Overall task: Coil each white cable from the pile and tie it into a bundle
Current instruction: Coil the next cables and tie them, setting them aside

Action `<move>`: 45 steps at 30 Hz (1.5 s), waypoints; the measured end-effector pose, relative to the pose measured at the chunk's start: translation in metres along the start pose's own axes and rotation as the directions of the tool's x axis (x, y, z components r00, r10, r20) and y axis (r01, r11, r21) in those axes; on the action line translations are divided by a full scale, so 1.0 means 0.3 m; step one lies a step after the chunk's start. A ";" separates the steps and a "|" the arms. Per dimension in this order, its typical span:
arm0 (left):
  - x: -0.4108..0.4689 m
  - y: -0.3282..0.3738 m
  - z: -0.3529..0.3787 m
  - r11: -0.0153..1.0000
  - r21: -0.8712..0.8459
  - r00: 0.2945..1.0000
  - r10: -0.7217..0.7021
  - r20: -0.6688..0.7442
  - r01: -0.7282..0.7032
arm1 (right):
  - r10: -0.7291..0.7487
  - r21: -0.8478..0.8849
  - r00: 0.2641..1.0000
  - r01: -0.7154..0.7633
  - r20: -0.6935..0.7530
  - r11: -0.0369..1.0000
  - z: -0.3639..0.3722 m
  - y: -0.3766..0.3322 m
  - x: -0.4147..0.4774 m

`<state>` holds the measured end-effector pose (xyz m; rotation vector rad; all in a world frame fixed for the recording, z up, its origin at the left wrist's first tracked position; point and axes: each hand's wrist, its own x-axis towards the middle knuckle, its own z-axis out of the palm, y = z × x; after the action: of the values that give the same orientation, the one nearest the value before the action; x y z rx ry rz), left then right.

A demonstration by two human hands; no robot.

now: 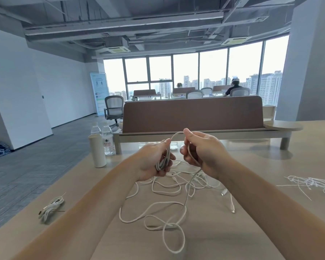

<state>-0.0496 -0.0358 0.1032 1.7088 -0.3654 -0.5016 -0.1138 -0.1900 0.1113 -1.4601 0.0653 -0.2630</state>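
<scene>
My left hand [154, 160] grips a small coil of white cable [164, 162] above the wooden table [270, 166]. My right hand [201, 152] pinches the same cable, which arches from the coil across to its fingertips. From the right hand the loose length hangs down into wide loops [158, 218] on the table. A tangled pile of white cables [191, 179] lies under both hands, with connector ends at its right. A tied bundle [51, 208] lies at the near left of the table.
A white cylinder bottle [97, 151] and two water bottles [107, 140] stand at the table's far left. A brown divider panel [193, 113] runs across the back. A heap of thin white ties [311, 182] lies at the right. Office chairs and people sit far behind.
</scene>
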 end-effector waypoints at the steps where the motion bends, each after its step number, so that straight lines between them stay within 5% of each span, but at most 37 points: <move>1: -0.001 0.000 -0.001 1.000 0.007 1.000 0.001 0.006 -0.001 | 0.007 0.013 1.000 -0.007 -0.025 1.000 -0.002 0.003 0.004; 6: -0.006 0.002 0.001 0.999 0.022 0.999 0.024 0.048 -0.025 | -0.130 -0.185 0.937 0.072 -0.325 0.980 -0.025 0.027 0.035; 10: -0.016 0.007 -0.003 0.997 0.042 0.987 0.055 0.152 -0.062 | -0.146 -0.225 0.913 0.062 -0.380 0.972 -0.030 0.028 0.037; 22: -0.004 0.002 0.012 0.997 -0.065 0.987 -0.026 0.159 0.037 | -0.233 -0.271 0.941 0.164 -0.245 0.948 0.016 0.020 0.008; 32: 0.007 0.000 0.025 0.982 -0.188 0.989 -0.004 0.151 0.033 | -0.334 -0.510 0.942 0.280 -0.015 0.813 0.076 0.063 -0.022; 39: 0.009 -0.011 0.021 0.981 -0.190 0.978 0.013 0.207 0.028 | -0.366 -0.561 0.931 0.296 -0.013 0.773 0.079 0.078 -0.014; 45: 0.011 -0.017 0.013 0.980 -0.200 0.986 0.043 0.164 -0.010 | -0.340 -0.449 0.940 0.290 -0.033 0.845 0.083 0.078 -0.012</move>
<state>-0.0490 -0.0399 0.0971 1.4710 -0.4432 -0.6432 -0.1089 -0.1630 0.0906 -1.9077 -0.0307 -0.6341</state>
